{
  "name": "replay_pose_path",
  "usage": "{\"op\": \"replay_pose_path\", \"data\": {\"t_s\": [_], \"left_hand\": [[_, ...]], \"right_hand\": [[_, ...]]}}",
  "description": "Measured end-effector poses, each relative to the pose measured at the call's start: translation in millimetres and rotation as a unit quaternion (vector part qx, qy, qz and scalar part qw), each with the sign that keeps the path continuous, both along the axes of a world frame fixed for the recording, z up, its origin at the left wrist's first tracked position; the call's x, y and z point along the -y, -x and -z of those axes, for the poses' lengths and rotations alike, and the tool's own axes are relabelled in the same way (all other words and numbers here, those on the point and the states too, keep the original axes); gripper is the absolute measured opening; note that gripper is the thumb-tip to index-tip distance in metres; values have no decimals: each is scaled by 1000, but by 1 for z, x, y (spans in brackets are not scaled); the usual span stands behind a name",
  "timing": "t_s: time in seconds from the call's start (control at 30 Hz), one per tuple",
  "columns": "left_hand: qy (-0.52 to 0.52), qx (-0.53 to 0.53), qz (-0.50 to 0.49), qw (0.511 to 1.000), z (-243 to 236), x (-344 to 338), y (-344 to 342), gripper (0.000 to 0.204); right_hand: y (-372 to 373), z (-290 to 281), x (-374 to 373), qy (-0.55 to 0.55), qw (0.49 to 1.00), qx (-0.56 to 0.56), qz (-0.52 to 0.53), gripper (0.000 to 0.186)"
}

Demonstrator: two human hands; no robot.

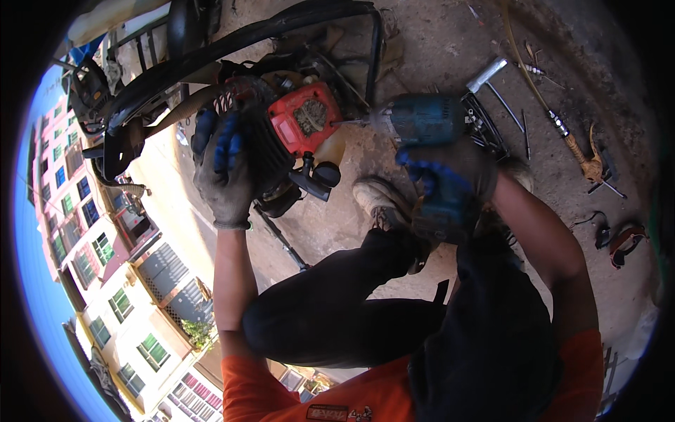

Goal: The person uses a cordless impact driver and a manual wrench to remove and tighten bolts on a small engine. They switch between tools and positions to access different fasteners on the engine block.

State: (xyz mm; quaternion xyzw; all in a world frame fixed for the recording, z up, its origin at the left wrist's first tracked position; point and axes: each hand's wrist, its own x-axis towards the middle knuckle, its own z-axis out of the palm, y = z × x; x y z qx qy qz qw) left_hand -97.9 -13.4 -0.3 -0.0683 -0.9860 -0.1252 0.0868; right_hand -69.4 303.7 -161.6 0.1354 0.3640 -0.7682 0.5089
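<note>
My right hand [453, 169], in a grey and blue work glove, is closed round the grip of a teal cordless power driver [422, 118]. The driver lies level, and its thin bit [351, 122] points left, its tip at the red cover of a small engine [302, 144]. Whether the tip sits in a screw is too small to tell. At the engine's left side, my left hand [223, 172], gloved the same way, curls its fingers over the dark housing and steadies it; its fingertips are partly hidden. A black filler-like cap [325, 174] sticks out below the red cover.
A black curved frame [246, 39] arches over the engine. On the dirt ground at right lie a T-handled wrench [486, 74], loose tools, a brown cable [524, 67] and a strap-like item [626, 245]. My shoe [383, 197] is close below the engine. Buildings [105, 267] stand at left.
</note>
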Motion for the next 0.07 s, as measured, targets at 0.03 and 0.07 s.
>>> {"op": "replay_pose_path", "data": {"t_s": [0.03, 0.07], "left_hand": [[0, -5, 3, 1000, 1, 1, 0, 34], [-1, -4, 4, 1000, 1, 0, 0, 34]], "right_hand": [[-1, 2, 1, 5, 1000, 5, 14, 32], [-1, 3, 1, 9, 999, 10, 29, 33]]}}
